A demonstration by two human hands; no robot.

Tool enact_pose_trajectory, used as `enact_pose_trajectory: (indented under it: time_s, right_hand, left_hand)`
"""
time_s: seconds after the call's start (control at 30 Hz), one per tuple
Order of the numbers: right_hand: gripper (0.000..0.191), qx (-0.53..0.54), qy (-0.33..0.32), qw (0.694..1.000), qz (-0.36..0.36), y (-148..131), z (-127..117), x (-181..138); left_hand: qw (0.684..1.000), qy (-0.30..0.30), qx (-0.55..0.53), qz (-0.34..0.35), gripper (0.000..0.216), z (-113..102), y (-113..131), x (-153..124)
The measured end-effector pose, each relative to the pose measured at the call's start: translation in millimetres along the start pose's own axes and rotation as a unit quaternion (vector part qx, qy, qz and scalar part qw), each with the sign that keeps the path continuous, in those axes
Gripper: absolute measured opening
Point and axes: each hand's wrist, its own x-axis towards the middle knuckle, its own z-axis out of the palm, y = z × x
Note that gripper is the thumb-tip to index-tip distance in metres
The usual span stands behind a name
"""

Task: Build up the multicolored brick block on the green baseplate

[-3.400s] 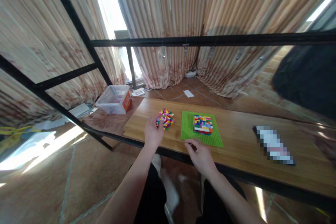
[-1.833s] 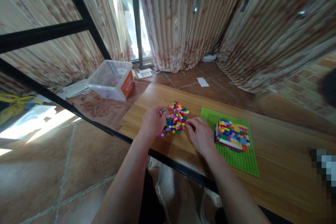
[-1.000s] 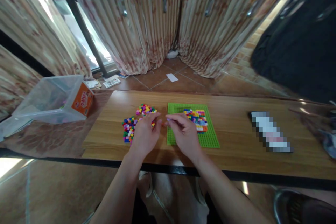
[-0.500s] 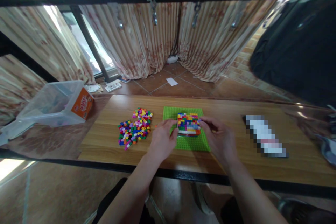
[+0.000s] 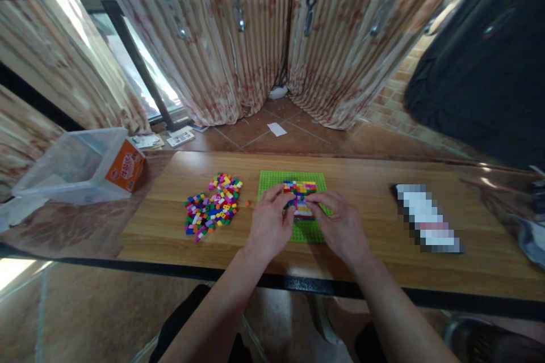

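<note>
A block of stacked, many-coloured toy bricks point(image 5: 303, 187) stands on a green studded baseplate point(image 5: 313, 232) on the wooden table. My left hand point(image 5: 272, 220) is curled against the block's left side, thumb and forefinger bent over its edge. From the right, my right hand point(image 5: 338, 221) reaches over the block, thumb and forefinger pinched at its top. A small pale purple toy brick seems to be between those fingertips, largely hidden. Fingers of both hands cover the block's middle and sides. A loose orange brick point(image 5: 247, 203) lies left of the baseplate.
A pile of mixed loose bricks point(image 5: 213, 207) spreads over the table's left part. A phone-shaped, blurred-out object point(image 5: 428, 218) lies on the right. Beyond the table's left end stands a clear plastic bin point(image 5: 80, 164) with an orange label. Curtains point(image 5: 251, 68) hang behind.
My right hand has moved left from the block's right edge to over its top. My left hand has shifted in over the block's left side. The view has tilted slightly.
</note>
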Motion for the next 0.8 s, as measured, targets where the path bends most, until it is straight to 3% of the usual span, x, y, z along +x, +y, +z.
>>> enact_pose_trajectory:
  time_s: [0.17, 0.33, 0.53, 0.8]
  right_hand:
    - [0.018, -0.016, -0.012, 1.0, -0.023, 0.3, 6.1, 5.0]
    - [0.016, -0.008, 0.003, 1.0, -0.004, 1.3, 8.0, 6.5]
    - [0.009, 0.02, 0.044, 0.996, 0.072, 1.3, 7.5, 6.6]
    - [0.026, 0.133, 0.097, 0.96, 0.229, 14.0, 11.4, 6.4]
  left_hand:
    - [1.0, -0.012, 0.01, -0.006, 0.025, 0.3, 2.5, -2.2]
    - [0.999, -0.019, 0.04, 0.005, 0.025, 4.1, 4.9, -5.1]
    - [0.997, -0.024, 0.068, 0.007, 0.027, 10.6, 6.8, -8.8]
    - [0.997, -0.029, 0.078, 0.008, 0.028, 9.8, 11.2, -9.5]
